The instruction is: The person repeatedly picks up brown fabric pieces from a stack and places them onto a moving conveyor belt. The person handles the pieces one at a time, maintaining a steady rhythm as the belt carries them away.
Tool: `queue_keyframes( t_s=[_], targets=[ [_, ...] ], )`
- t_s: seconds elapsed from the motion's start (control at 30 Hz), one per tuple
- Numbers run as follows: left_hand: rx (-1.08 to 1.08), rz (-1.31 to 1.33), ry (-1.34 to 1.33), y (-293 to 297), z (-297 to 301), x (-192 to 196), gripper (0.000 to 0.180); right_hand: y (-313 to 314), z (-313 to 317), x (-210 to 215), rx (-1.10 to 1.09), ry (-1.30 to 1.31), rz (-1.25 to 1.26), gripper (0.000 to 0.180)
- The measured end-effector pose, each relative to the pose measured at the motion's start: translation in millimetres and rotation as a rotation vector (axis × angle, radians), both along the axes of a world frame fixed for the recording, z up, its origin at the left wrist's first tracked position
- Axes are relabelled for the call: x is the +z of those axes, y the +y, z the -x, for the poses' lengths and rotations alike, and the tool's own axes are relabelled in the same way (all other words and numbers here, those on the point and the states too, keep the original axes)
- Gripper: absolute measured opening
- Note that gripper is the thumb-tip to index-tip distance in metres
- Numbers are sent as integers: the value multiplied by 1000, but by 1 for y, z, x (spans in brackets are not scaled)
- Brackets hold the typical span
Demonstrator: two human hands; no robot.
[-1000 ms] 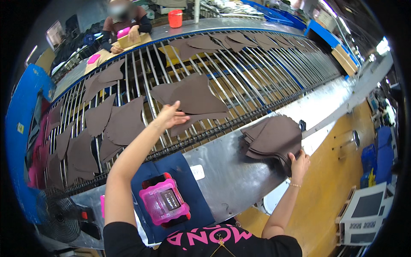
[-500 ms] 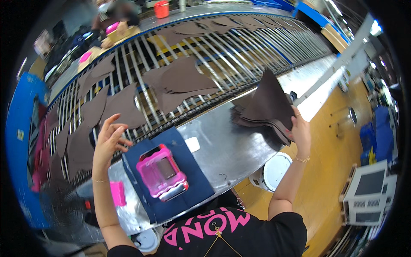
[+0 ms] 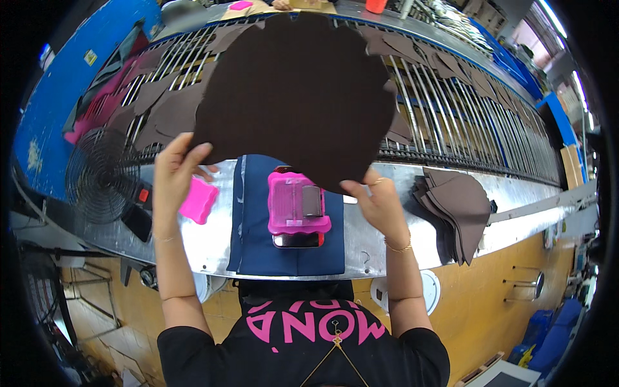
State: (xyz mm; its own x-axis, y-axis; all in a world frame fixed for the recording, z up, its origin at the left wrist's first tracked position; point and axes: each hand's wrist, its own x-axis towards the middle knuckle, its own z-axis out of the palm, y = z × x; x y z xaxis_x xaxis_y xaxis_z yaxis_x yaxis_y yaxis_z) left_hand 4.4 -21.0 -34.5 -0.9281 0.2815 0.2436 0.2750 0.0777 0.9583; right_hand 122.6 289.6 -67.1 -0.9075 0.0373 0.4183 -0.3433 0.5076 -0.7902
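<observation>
A wide dark brown fabric piece (image 3: 295, 97) with a scalloped edge is held up in front of me, spread flat over the table's far side. My left hand (image 3: 175, 169) pinches its lower left corner. At the lower right corner, my right hand (image 3: 379, 201) grips it between thumb and fingers. Just below the fabric, a pink plastic case (image 3: 287, 200) with wavy edges, a dark rectangle on it, rests on a folded navy cloth (image 3: 290, 259). Similar brown pieces lie in a loose stack (image 3: 461, 209) to the right of my right hand.
Beyond the metal table (image 3: 358, 255) runs a rack of metal bars (image 3: 445, 106) carrying more brown pieces. A black wire fan (image 3: 103, 177) stands at the left, near a flat pink piece (image 3: 198, 201). A metal arm (image 3: 548, 209) reaches in from the right. Another person's hand (image 3: 281, 4) shows at the far side.
My right hand has left the stack with a brown piece and moved left and toward the middle. My left hand, empty before, now holds the piece's other corner. The view has turned.
</observation>
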Motion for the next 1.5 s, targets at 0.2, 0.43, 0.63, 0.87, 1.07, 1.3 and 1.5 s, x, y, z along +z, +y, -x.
queue_keyframes(
  t_s=[0.2, 0.43, 0.63, 0.87, 1.07, 1.3, 1.5],
  targets=[
    [195, 184, 98, -58, -27, 13, 10, -31, 24, -2, 173, 58, -142, 13],
    [25, 262, 19, -38, -32, -13, 4, 6, 3, -22, 94, 56, -201, 9],
    [-250, 547, 175, 39, -22, -18, 10, 59, -53, -62, -150, -178, -147, 8],
    [-536, 636, 561, 111, -26, -15, 12, 107, -142, -41, -474, -399, -117, 11],
    [-548, 485, 817, 188, -5, -21, 6, 137, -168, -18, -617, -423, -284, 16],
    [-166, 285, 1180, 244, 55, 47, 5, 133, -81, 15, -598, -13, 57, 32],
    [148, 636, 1412, 232, 120, 68, 11, 114, 48, -24, -273, -237, 265, 33]
  ],
)
